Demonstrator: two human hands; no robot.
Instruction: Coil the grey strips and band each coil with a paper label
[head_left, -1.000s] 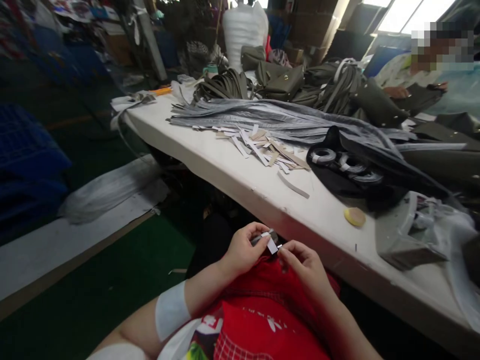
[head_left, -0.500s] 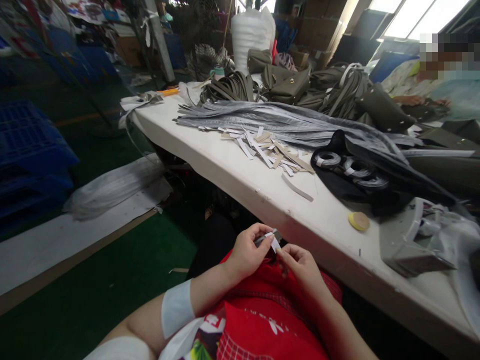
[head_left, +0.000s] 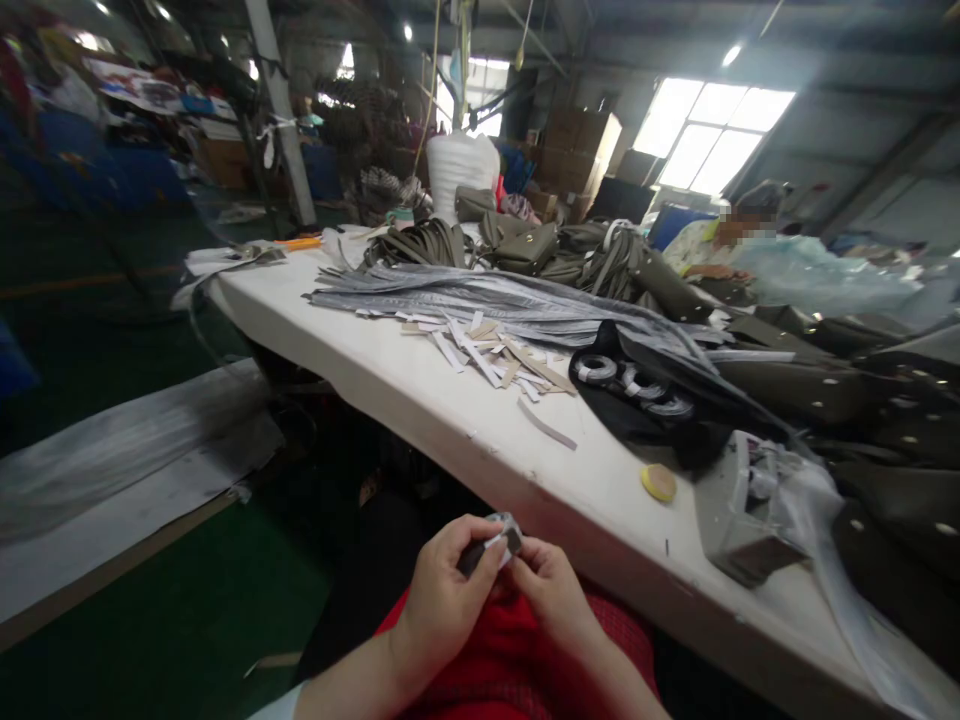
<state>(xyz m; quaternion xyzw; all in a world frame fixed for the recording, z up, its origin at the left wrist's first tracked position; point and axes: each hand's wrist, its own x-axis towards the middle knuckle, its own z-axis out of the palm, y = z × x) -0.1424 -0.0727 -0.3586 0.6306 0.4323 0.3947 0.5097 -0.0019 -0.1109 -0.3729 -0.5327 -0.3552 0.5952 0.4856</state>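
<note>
In the head view my left hand [head_left: 448, 572] is closed around a small grey-and-white strip [head_left: 510, 537] that looks bent over at its end. My right hand [head_left: 553, 590] pinches the strip's lower right side between thumb and fingers. Both hands meet above my lap, over a red apron [head_left: 484, 645], just off the table's near edge. Fingers cover much of the strip, and what else is folded in them cannot be made out.
On the white table [head_left: 420, 400] lie loose short strips [head_left: 487, 355], long grey straps [head_left: 450, 290], a yellow tape roll [head_left: 658, 482], clear rolls on black cloth [head_left: 637, 430] and a grey tape dispenser [head_left: 750, 530]. A co-worker [head_left: 697, 250] sits across, behind olive bags [head_left: 795, 385].
The view has tilted up and shifted right. The white strip end that stuck out between my hands now lies folded against the grey piece, with both hands closer together.
</note>
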